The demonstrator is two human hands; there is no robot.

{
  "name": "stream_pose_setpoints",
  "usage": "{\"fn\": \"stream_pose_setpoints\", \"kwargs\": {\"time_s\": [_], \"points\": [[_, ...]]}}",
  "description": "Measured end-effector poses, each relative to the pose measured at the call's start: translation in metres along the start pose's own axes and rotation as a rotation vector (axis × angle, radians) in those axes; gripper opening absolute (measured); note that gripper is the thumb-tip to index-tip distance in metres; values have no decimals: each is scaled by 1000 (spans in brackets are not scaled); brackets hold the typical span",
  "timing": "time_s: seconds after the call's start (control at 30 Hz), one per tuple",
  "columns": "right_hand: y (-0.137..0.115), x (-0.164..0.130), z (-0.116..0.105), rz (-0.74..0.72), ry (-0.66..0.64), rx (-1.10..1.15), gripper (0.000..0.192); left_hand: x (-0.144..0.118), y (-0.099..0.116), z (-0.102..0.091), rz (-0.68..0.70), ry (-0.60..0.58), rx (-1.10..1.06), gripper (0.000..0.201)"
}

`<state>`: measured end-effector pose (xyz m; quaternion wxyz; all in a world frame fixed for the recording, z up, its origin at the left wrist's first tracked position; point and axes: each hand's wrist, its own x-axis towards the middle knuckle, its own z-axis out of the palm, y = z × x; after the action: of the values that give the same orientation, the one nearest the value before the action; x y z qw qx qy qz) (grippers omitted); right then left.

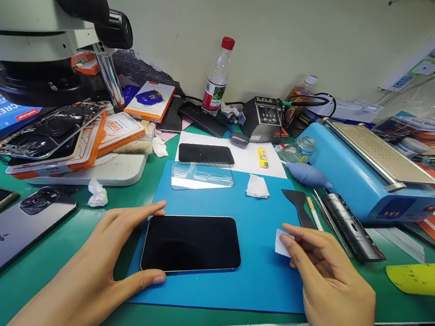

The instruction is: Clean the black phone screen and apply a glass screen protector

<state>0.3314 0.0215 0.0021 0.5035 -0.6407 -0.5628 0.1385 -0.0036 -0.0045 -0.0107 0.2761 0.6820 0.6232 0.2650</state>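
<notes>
A smartphone (pixel 193 244) with a dark screen lies face up on the blue mat (pixel 255 290). My left hand (pixel 117 246) spans its left end, forefinger by the upper left corner and thumb at the lower edge. Right of the phone, my right hand (pixel 320 267) pinches a small white square sheet (pixel 282 243) between thumb and fingers, above the mat. Behind the phone lie a clear screen protector (pixel 202 177) and a folded white wipe (pixel 258 186).
A second phone (pixel 206 154) rests on white paper (pixel 244 151). To the right are a black spatula (pixel 297 204), a blue air blower (pixel 308 174) and a blue heating plate machine (pixel 368 176). A microscope (pixel 30 12) overhangs the left, with phones and boxes beneath.
</notes>
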Motion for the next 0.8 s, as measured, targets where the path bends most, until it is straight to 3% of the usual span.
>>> {"fn": "stream_pose_setpoints", "kwargs": {"time_s": [0.1,0.17,0.27,0.33,0.5,0.8], "points": [[-8,-10,4,-112,96,-67,16,-1,4,1,-50,18,-34,72],[-16,-19,8,-336,126,-163,9,-1,3,3,-36,25,-35,72],[-26,-29,15,-664,45,-247,21,0,-4,6,12,30,-10,76],[-28,-31,19,-741,-15,-247,27,1,-9,8,42,39,8,77],[-25,-32,24,-688,-94,-185,27,1,-14,8,101,18,55,75],[-37,-34,32,-548,-118,-198,26,0,1,11,90,95,77,63]]}}
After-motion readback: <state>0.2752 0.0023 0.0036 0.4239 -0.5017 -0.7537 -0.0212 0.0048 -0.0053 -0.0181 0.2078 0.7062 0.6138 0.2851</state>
